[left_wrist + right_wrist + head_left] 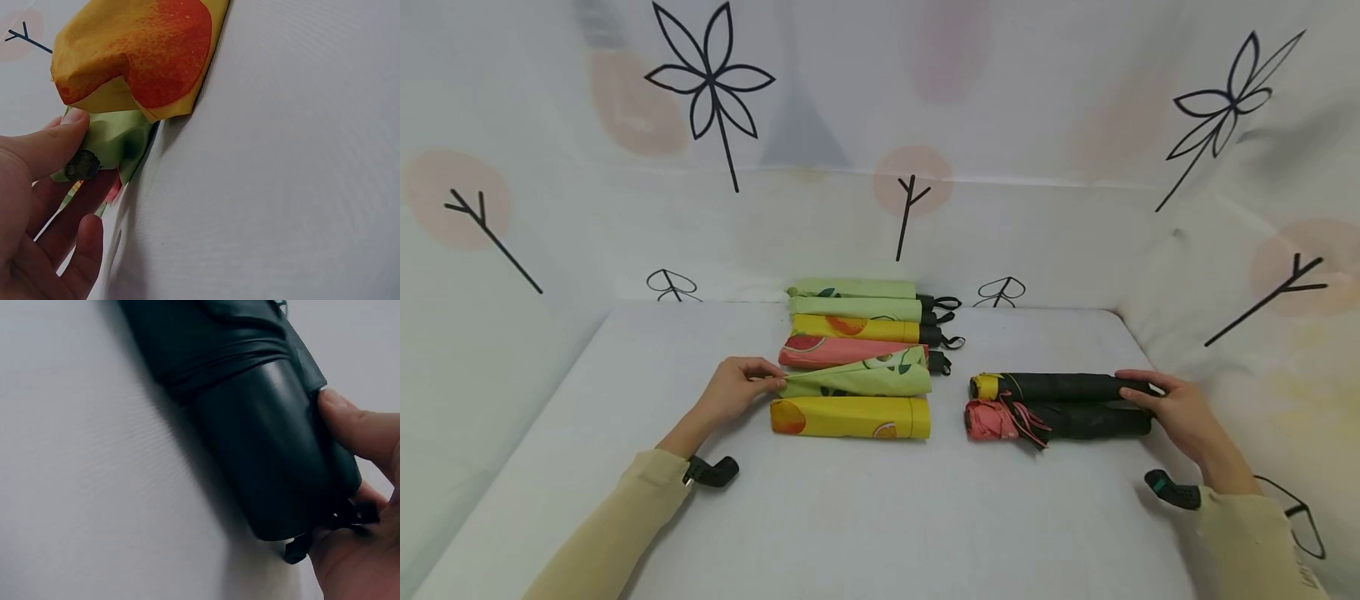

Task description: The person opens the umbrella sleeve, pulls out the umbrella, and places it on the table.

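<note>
In the head view my left hand pinches the left end of a light green avocado-print umbrella sleeve, its near-right corner slanting up over a red umbrella. Thumb and fingers meet on the green fabric in the left wrist view. Just in front lies a yellow fruit-print sleeve. Over on the right, my right hand holds the handle end of a folded black umbrella with a yellow tip. Its smooth black handle fills the right wrist view. A second black umbrella with pink fabric lies alongside, nearer me.
Behind the green sleeve lie several sleeved umbrellas in a row: a red one, a yellow one and light green ones, black handles pointing right. White cloth covers the table, and a printed curtain hangs behind and at the sides.
</note>
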Action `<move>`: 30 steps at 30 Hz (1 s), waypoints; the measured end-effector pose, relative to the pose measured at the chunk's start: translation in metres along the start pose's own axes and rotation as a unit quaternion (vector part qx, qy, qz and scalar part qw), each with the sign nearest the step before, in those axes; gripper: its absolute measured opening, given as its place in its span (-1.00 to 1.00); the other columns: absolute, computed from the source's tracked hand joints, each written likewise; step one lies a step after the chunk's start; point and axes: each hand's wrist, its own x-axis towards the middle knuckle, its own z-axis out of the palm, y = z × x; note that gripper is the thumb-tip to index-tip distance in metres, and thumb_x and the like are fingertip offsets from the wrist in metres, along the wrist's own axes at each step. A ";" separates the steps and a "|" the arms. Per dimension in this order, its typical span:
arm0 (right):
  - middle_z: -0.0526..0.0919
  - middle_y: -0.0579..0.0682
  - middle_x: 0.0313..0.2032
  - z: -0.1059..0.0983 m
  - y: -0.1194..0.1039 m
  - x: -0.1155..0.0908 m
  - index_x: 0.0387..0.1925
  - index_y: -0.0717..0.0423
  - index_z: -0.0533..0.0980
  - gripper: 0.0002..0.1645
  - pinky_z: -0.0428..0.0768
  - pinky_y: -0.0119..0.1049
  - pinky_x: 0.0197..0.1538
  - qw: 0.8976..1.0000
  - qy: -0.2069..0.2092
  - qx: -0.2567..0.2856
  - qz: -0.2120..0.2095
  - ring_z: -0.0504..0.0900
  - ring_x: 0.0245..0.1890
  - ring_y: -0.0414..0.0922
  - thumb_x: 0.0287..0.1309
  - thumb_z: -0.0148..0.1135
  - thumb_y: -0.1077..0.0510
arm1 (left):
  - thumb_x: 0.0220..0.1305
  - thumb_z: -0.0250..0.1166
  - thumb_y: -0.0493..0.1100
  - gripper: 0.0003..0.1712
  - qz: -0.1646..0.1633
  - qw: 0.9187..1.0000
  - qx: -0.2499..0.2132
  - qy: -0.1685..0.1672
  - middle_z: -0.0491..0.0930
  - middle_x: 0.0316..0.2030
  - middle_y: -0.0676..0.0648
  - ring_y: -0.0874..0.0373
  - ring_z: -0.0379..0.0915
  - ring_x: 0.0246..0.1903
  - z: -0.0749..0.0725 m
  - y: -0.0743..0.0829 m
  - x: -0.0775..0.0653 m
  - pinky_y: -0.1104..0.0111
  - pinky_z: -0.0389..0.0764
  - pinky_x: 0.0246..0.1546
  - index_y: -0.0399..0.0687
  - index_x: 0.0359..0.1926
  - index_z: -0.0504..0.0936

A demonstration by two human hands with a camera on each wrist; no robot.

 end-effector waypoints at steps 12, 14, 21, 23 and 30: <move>0.57 -0.54 -0.08 0.009 -0.003 0.000 0.11 0.18 0.62 -0.46 0.23 -0.77 -0.09 0.996 0.016 -0.072 -0.058 0.29 -0.05 -0.67 0.24 0.38 -0.08 | 0.22 0.46 -0.08 -0.81 0.000 1.000 0.000 -0.006 0.73 -0.28 0.07 0.07 0.51 -0.22 0.000 0.002 0.000 0.32 0.54 -0.29 -0.02 -0.17 0.79; 0.59 -0.50 -0.07 0.010 -0.003 0.001 0.11 0.17 0.62 -0.47 0.24 -0.75 -0.10 0.996 0.011 -0.075 -0.054 0.31 -0.04 -0.66 0.24 0.37 -0.09 | 0.22 0.46 -0.05 -0.78 -0.003 1.000 -0.005 -0.006 0.73 -0.25 0.07 0.06 0.50 -0.18 0.001 0.002 0.001 0.29 0.55 -0.28 -0.02 -0.15 0.78; 0.60 -0.36 0.01 0.007 -0.012 0.000 0.21 0.23 0.53 -0.36 0.28 -0.67 -0.10 0.996 -0.007 -0.077 -0.038 0.29 -0.01 -0.61 0.31 0.27 -0.14 | 0.21 0.46 0.02 -0.66 -0.004 0.999 -0.031 -0.005 0.71 -0.09 0.01 0.06 0.49 0.05 -0.004 0.004 0.002 0.18 0.54 0.00 0.00 -0.04 0.76; 0.62 -0.23 0.05 0.006 -0.017 0.000 0.24 0.25 0.50 -0.35 0.30 -0.65 -0.10 0.996 -0.005 -0.078 -0.035 0.29 0.00 -0.58 0.35 0.24 -0.15 | 0.22 0.46 0.02 -0.65 -0.001 0.999 -0.037 -0.003 0.71 -0.07 0.01 0.06 0.49 0.06 -0.006 0.006 0.001 0.19 0.55 0.00 0.00 -0.02 0.75; 0.60 0.28 0.10 0.011 -0.040 0.002 0.20 0.30 0.51 -0.42 0.47 -0.19 0.02 0.991 0.024 -0.123 -0.035 0.48 0.11 -0.01 0.47 0.08 -0.10 | 0.27 0.40 0.07 -0.67 0.002 0.999 -0.045 0.000 0.71 -0.11 0.05 0.08 0.51 -0.01 -0.015 0.012 0.006 0.17 0.54 0.00 0.03 -0.04 0.75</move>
